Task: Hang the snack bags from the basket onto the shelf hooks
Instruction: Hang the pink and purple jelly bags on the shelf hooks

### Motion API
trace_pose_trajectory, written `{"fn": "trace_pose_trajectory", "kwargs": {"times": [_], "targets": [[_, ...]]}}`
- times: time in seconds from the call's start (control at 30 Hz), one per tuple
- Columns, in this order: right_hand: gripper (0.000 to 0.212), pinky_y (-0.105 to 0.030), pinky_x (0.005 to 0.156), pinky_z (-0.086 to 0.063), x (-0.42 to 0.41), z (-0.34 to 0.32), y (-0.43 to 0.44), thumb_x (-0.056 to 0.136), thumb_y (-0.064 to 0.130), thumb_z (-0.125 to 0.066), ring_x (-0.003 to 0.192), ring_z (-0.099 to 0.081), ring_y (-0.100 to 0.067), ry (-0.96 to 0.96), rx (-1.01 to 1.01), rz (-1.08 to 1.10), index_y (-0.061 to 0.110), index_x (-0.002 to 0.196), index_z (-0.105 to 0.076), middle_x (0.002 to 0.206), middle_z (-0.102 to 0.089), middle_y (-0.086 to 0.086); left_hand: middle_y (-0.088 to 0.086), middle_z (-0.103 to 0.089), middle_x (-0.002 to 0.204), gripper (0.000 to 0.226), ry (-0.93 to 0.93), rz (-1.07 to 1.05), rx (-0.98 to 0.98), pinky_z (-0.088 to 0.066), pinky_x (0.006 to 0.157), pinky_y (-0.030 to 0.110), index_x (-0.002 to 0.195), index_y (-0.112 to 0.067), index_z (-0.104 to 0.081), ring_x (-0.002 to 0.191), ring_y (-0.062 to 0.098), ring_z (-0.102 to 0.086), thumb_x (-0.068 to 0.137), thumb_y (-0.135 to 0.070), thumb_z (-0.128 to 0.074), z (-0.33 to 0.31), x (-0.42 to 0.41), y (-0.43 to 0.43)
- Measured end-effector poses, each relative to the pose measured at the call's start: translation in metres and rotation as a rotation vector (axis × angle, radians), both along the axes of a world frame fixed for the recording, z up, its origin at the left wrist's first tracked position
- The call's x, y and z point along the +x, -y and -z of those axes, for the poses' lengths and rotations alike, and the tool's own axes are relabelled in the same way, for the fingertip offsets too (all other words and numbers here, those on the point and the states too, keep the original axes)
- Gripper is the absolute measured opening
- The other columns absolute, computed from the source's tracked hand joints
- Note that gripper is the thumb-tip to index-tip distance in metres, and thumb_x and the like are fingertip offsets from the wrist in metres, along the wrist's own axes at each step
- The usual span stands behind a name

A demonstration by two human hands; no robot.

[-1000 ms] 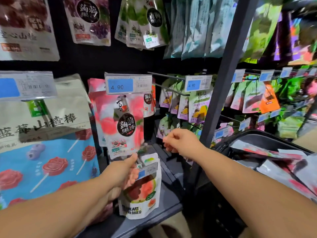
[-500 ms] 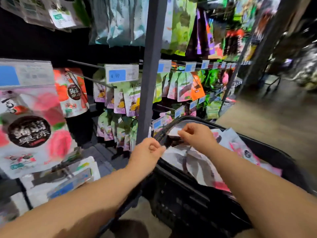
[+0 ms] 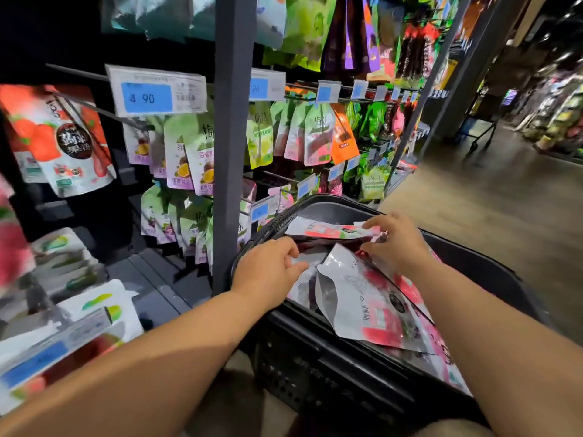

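A black basket (image 3: pixel 318 364) stands at the lower right, filled with several silver, pink and white snack bags. My right hand (image 3: pixel 396 244) reaches into it and pinches the edge of a pink and white snack bag (image 3: pixel 328 231) lying near the far rim. My left hand (image 3: pixel 268 274) is over the basket's left rim, its curled fingers and thumb pinching the edge of a silver bag (image 3: pixel 307 272). A large silver and pink bag (image 3: pixel 362 301) lies on top between my arms. The shelf hooks (image 3: pixel 94 110) at the left carry a red and white bag (image 3: pixel 63 143).
A grey upright post (image 3: pixel 233 137) stands just left of the basket. Price tags (image 3: pixel 148 97) hang on the hook ends, with green and purple bags behind. White bags sit low at the left on the bottom shelf (image 3: pixel 164 279). The aisle floor (image 3: pixel 504 216) lies at the right.
My view swung right from the shelf to the basket. Both hands left the shelf and went down into the basket, where they now hold bags.
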State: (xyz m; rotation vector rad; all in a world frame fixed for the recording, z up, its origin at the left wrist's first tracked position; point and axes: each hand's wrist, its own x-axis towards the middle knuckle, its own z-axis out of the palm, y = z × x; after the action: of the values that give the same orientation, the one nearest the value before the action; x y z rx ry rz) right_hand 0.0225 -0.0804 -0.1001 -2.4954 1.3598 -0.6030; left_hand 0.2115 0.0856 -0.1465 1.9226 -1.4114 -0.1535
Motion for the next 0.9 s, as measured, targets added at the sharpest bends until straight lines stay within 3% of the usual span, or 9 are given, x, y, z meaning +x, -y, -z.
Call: {"fn": "trace_pose_trajectory", "kwargs": {"times": [0.07,0.13,0.27,0.4,0.53,0.67,0.77,0.9], "targets": [[0.027,-0.029,0.086,-0.040,0.002,0.002,0.005,0.080,0.017,-0.080,0.101,-0.055,-0.025,-0.017,-0.022,0.020,0.023,0.106,-0.074,0.103,-0.048,0.000,-0.011,-0.057,0.082,0.016,0.011,-0.006,0.005,-0.035,0.066,0.028,0.094,-0.031,-0.053,0.085,0.013,-0.054,0.092,-0.045,-0.062,0.001,0.000,0.001],[0.015,-0.025,0.082,-0.036,0.004,0.002,0.006,0.082,0.015,-0.079,0.100,-0.055,-0.023,0.003,-0.032,0.031,0.018,0.097,-0.078,0.098,-0.050,0.000,-0.010,-0.058,0.083,0.018,0.014,-0.006,0.009,-0.037,0.067,0.029,0.096,-0.029,-0.056,0.086,0.014,-0.056,0.092,-0.045,-0.062,0.001,-0.001,0.001],[0.009,-0.022,0.078,-0.037,0.010,-0.002,-0.001,0.079,0.010,-0.081,0.091,-0.056,-0.015,0.207,-0.006,-0.057,0.008,0.087,-0.078,0.095,-0.062,0.001,-0.009,-0.058,0.083,0.020,0.010,-0.014,0.027,-0.041,0.070,0.030,0.100,-0.026,-0.059,0.085,0.016,-0.056,0.092,-0.044,-0.063,0.001,-0.001,0.000],[0.005,-0.023,0.074,-0.043,0.017,-0.018,-0.016,0.086,0.013,-0.075,0.076,-0.058,-0.004,0.446,0.145,-0.110,0.017,0.086,-0.072,0.082,-0.066,0.013,-0.009,-0.055,0.078,0.019,0.008,-0.003,0.037,-0.041,0.067,0.030,0.098,-0.025,-0.058,0.082,0.016,-0.054,0.092,-0.042,-0.062,0.000,-0.003,-0.001],[0.009,-0.026,0.064,-0.050,0.020,-0.038,-0.031,0.090,0.009,-0.069,0.064,-0.057,0.003,0.565,0.124,-0.158,0.014,0.083,-0.067,0.077,-0.067,0.015,-0.008,-0.055,0.079,0.019,-0.018,-0.004,0.050,-0.041,0.066,0.030,0.096,-0.026,-0.056,0.078,0.016,-0.054,0.092,-0.043,-0.063,-0.001,-0.002,-0.002],[0.017,-0.043,0.080,-0.059,0.018,-0.056,-0.045,0.092,0.011,-0.068,0.080,-0.067,-0.008,0.650,0.103,-0.225,0.020,0.079,-0.063,0.076,-0.070,0.020,-0.008,-0.056,0.079,0.019,-0.066,-0.003,0.060,-0.041,0.065,0.030,0.097,-0.024,-0.057,0.076,0.015,-0.054,0.091,-0.041,-0.065,-0.005,-0.004,-0.004],[0.016,-0.037,0.082,-0.056,0.017,-0.065,-0.051,0.092,0.013,-0.068,0.082,-0.067,0.002,0.655,0.036,-0.254,0.022,0.080,-0.063,0.077,-0.070,0.028,-0.007,-0.058,0.080,0.019,-0.076,-0.011,0.062,-0.042,0.065,0.030,0.096,-0.025,-0.057,0.076,0.014,-0.054,0.090,-0.040,-0.066,-0.007,-0.006,-0.006],[0.021,-0.048,0.087,-0.055,0.013,-0.073,-0.052,0.092,0.016,-0.067,0.092,-0.069,-0.014,0.668,-0.038,-0.262,0.029,0.077,-0.062,0.083,-0.073,0.020,-0.003,-0.059,0.085,0.021,-0.051,0.008,0.075,-0.046,0.072,0.034,0.096,-0.022,-0.057,0.079,0.016,-0.054,0.089,-0.038,-0.069,-0.008,-0.008,-0.010]]}}
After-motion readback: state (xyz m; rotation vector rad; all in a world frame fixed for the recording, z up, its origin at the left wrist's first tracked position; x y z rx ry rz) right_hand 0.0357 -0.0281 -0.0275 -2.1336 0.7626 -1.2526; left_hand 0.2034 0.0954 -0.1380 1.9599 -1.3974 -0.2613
